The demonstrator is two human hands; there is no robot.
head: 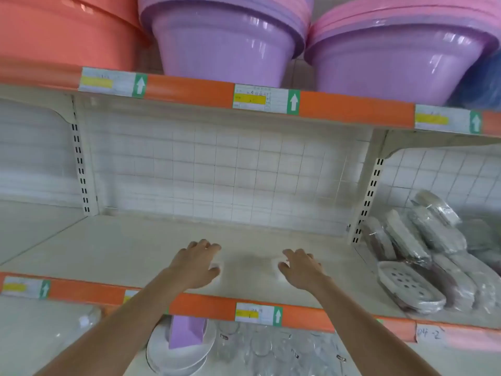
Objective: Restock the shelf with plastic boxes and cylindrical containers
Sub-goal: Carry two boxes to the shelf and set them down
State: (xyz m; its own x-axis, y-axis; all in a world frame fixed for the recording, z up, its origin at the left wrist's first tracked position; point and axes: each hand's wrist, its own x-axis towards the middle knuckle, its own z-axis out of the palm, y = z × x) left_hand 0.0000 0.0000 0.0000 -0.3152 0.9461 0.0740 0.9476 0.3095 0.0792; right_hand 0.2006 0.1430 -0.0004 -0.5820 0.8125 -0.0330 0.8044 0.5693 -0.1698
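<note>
Over the middle shelf (135, 248), reaches in with both bare arms across the orange strip (203, 305) at the front. Holds the left hand (196, 264) and the right hand (301, 270) near each other with a gap between, palms turned inward, fingers bent and a bit spread. Shows a pale blurry thing (248, 264) in that gap, low on the shelf between the thumbs. Cannot tell if it is a clear plastic box, or if either hand grips it or only hangs beside it. Farther right on the same shelf, past the metal post, has a heap of soap dishes (412, 286) in clear wrap. Up on the top shelf, carries an orange tub (62, 36) at the left, stacked purple tubs (225, 44) in the middle and pink tubs (406, 14) at the right. Down below, under the arms, has white plates (179, 354) with a purple block (187, 332) on them, and clear glasses (260, 348) just beside. On the orange strip, has a white and yellow price tag (259, 313) with a green arrow.
</note>
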